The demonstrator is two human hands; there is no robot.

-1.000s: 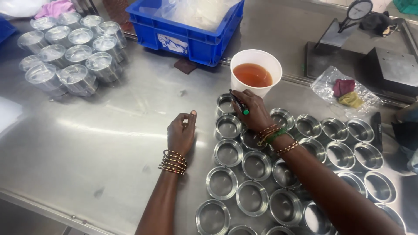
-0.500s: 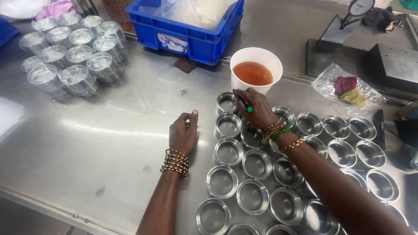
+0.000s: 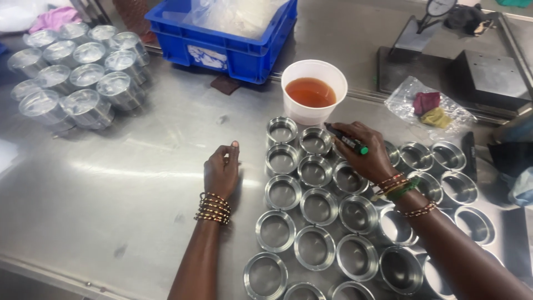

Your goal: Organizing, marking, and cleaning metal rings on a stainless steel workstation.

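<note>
My right hand [image 3: 367, 153] grips a black marker with a green cap [image 3: 347, 139], its tip over the top rows of shallow round metal tins [image 3: 315, 206] that lie in rows on the steel table. My left hand [image 3: 221, 170] rests loosely curled on the bare steel table [image 3: 111, 183], just left of the tins, holding nothing. Beaded bangles ring both wrists. A white cup of amber liquid [image 3: 313, 91] stands just behind the tins, close to the marker.
A blue plastic crate [image 3: 222, 41] with clear bags stands at the back. Several taller metal cans [image 3: 78, 72] cluster at the far left. A clear bag with coloured bits [image 3: 430, 105] and dark metal equipment [image 3: 477, 72] sit at the back right.
My right hand with the marker has shifted slightly right along the top row of tins. My left hand stays in place on the table.
</note>
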